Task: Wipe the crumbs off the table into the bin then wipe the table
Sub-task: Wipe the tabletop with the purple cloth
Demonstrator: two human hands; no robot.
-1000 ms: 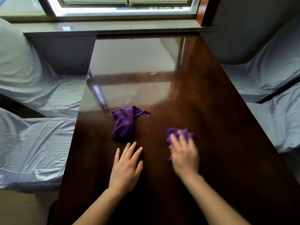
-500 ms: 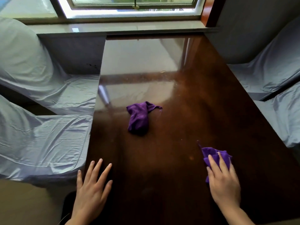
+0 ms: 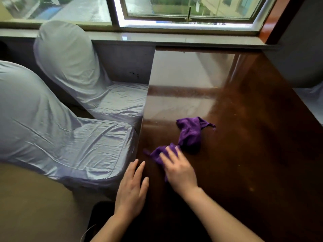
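Observation:
My right hand (image 3: 178, 169) presses a small purple cloth (image 3: 160, 152) flat on the dark glossy table (image 3: 253, 145), close to the table's left edge. A second purple cloth (image 3: 190, 132) lies crumpled just beyond it, touching or nearly touching the first. My left hand (image 3: 132, 189) lies flat with fingers apart at the table's left edge, holding nothing. A few pale crumbs (image 3: 215, 87) dot the table farther back. A dark shape (image 3: 101, 217) sits below the table edge under my left forearm; what it is I cannot tell.
Two chairs in grey-blue covers (image 3: 78, 140) stand close against the table's left side. Another covered chair (image 3: 312, 100) is at the right. The window sill (image 3: 174, 40) runs along the table's far end.
My right hand has swept the cloth from the table's right side across to its left edge, beside the crumpled cloth. The view has turned left. My left hand stays flat at the left edge.

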